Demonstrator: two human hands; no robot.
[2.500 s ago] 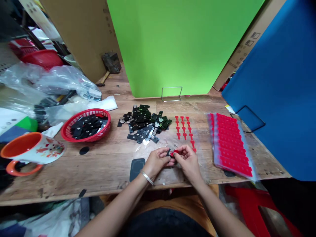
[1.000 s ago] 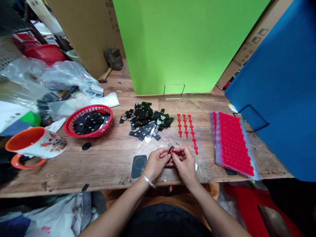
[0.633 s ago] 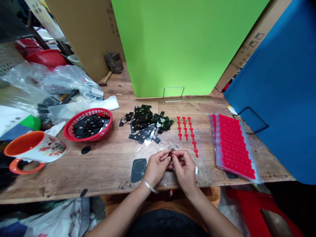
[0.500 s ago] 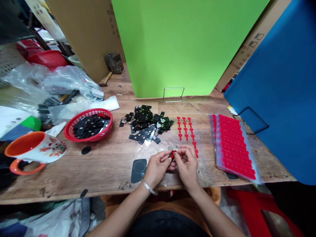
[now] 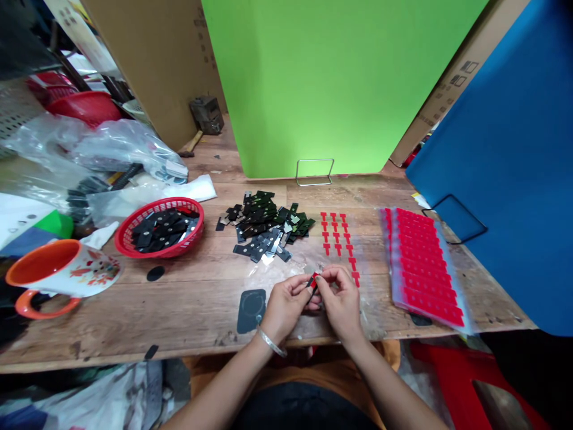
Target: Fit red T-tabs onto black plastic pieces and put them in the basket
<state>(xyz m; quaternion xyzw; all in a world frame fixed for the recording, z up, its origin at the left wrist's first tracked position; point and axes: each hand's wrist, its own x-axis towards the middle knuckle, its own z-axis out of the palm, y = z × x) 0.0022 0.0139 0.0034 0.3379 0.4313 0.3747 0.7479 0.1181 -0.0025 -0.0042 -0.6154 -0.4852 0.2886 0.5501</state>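
Left hand (image 5: 285, 303) and right hand (image 5: 341, 298), both pinched on one small black plate (image 5: 310, 282), press a red sticker (image 5: 315, 277) on; next, likely firm seating.

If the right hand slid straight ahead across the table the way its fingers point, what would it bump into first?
Probably the left hand: the right hand points left and slightly forward, and both pinch one small red and black piece. Past them lies the pile of black pieces, though depth is hard to judge.

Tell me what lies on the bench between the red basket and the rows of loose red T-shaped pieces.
In the head view, a loose pile of small black plates lies on the wood between the red basket and the red T-shaped pieces.
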